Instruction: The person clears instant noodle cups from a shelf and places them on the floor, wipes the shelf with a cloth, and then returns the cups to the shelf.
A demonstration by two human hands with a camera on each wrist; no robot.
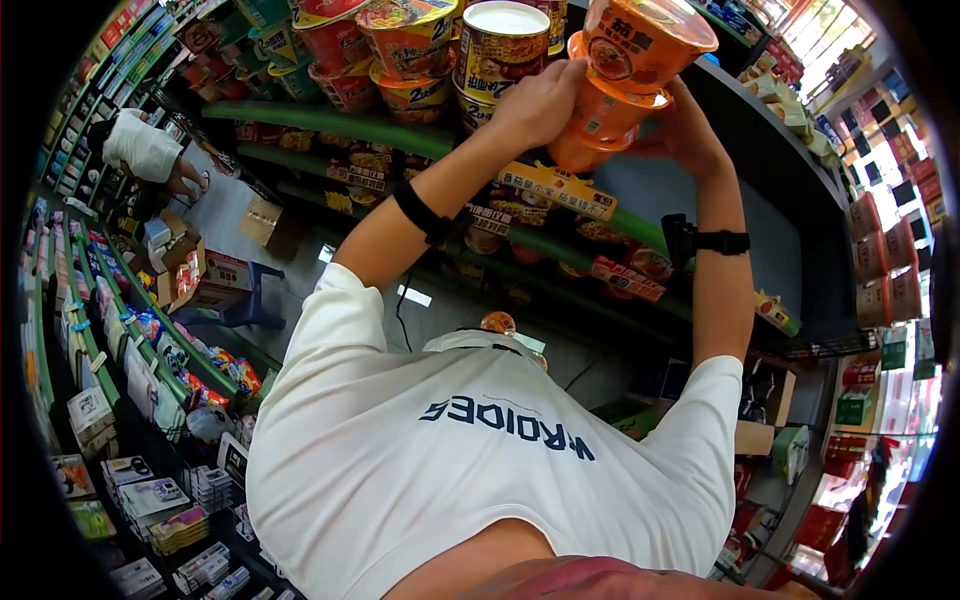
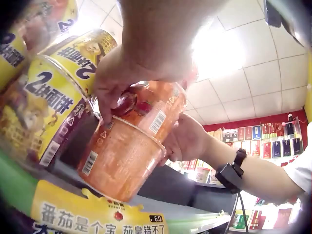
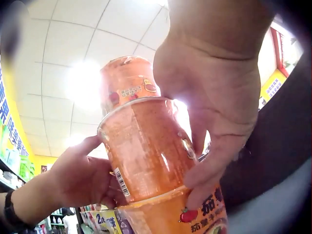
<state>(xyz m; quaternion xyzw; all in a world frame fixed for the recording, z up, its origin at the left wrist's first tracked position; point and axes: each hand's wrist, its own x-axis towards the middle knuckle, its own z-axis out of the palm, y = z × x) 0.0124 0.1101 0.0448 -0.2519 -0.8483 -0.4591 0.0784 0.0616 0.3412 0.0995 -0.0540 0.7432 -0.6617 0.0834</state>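
Orange instant noodle cups (image 1: 622, 112) stand in a stack at the shelf's front edge, three of them showing in the right wrist view. My left hand (image 1: 540, 103) grips the stack from the left, its fingers at the rim between two cups in the left wrist view. On the opposite side my right hand (image 3: 214, 102) holds the middle cup (image 3: 146, 151), thumb and fingers spread round its wall. Another cup (image 3: 127, 80) shows beyond it, and a third with printed characters (image 3: 204, 214) is nearest that camera. Yellow noodle tubs (image 2: 46, 105) stand close beside my left hand.
Green-edged shelves (image 1: 330, 120) carry several noodle tubs, with a yellow price strip (image 2: 97, 209) below the stack. A dark grey shelf surface (image 1: 740, 170) lies to the right. Cartons (image 1: 215, 275) and a blue stool (image 1: 250, 300) stand on the floor at left, where another person (image 1: 145, 150) bends over.
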